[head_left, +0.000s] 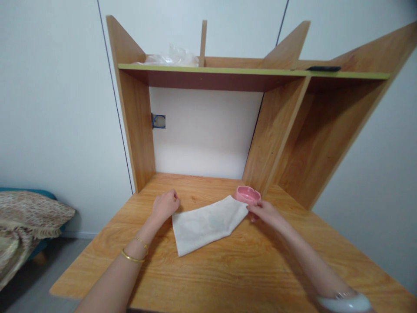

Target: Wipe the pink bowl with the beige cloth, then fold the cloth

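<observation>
A white cloth (208, 226) lies spread at a slant on the wooden desk, with faint grey shading near its middle. My right hand (263, 213) pinches the cloth's right corner between thumb and fingers. Just behind that hand stands a pink ashtray-like dish (248, 194) with a notched rim, partly covered by my fingers and close to the cloth. My left hand (166, 205) is curled closed beside the cloth's upper left corner. Whether anything is inside its fingers is hidden.
The wooden desk (260, 269) has a hutch shelf (221, 74) above it. On the shelf lie a clear plastic bag (174, 57) and a dark flat object (323, 68). An open wall socket box (159, 121) shows at the back left. A patterned throw (32, 213) covers furniture at left.
</observation>
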`<action>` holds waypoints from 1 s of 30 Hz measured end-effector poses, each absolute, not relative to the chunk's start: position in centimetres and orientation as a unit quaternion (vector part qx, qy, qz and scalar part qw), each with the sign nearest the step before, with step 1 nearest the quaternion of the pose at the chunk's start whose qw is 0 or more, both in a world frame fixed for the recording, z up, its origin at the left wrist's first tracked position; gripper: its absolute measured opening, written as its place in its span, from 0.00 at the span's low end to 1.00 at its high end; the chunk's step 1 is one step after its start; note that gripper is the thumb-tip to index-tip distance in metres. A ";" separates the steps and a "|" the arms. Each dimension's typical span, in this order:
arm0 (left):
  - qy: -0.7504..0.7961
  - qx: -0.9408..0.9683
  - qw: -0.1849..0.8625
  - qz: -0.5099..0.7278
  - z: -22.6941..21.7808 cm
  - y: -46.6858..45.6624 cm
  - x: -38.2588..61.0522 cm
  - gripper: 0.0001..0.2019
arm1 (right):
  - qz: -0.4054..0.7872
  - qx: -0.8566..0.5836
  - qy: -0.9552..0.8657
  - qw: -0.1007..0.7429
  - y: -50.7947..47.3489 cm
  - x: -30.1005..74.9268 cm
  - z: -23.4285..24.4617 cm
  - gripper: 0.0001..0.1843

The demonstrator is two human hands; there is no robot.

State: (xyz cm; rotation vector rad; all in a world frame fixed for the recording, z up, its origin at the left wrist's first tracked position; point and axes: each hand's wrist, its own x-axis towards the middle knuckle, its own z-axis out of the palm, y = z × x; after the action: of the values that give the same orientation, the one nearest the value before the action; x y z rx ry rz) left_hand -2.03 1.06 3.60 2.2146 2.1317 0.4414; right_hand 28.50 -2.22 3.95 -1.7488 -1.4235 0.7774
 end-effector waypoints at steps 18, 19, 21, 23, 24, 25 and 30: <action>0.715 0.677 0.075 0.156 1.7 2.4 -3.7 0.11 | -0.025 -0.527 -0.816 0.235 -7.6 10.8 2.5 0.02; 0.716 0.675 0.079 0.161 1.7 2.5 -3.7 0.11 | -0.028 -0.525 -0.815 0.242 -7.6 10.9 2.4 0.02; 0.717 0.669 0.091 0.172 1.6 2.6 -3.8 0.11 | -0.038 -0.525 -0.809 0.260 -7.5 10.9 2.4 0.02; 0.716 0.666 0.107 0.181 1.4 2.8 -3.9 0.10 | -0.046 -0.534 -0.795 0.283 -7.5 10.9 2.6 0.03; 0.714 0.665 0.116 0.183 1.2 2.9 -3.9 0.10 | -0.047 -0.538 -0.788 0.295 -7.5 10.9 2.8 0.04; 0.712 0.666 0.126 0.182 1.1 2.9 -3.9 0.10 | -0.044 -0.539 -0.784 0.306 -7.5 10.8 2.9 0.04; 0.683 0.684 0.185 0.178 0.5 3.2 -3.8 0.08 | -0.036 -0.502 -0.817 0.281 -8.3 9.4 2.1 0.03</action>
State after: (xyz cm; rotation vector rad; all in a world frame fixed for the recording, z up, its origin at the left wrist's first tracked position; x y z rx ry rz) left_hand -3.79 3.18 0.51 1.9271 1.9258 0.5025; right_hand 9.35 -8.29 2.09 -1.3449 -2.1908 -0.0961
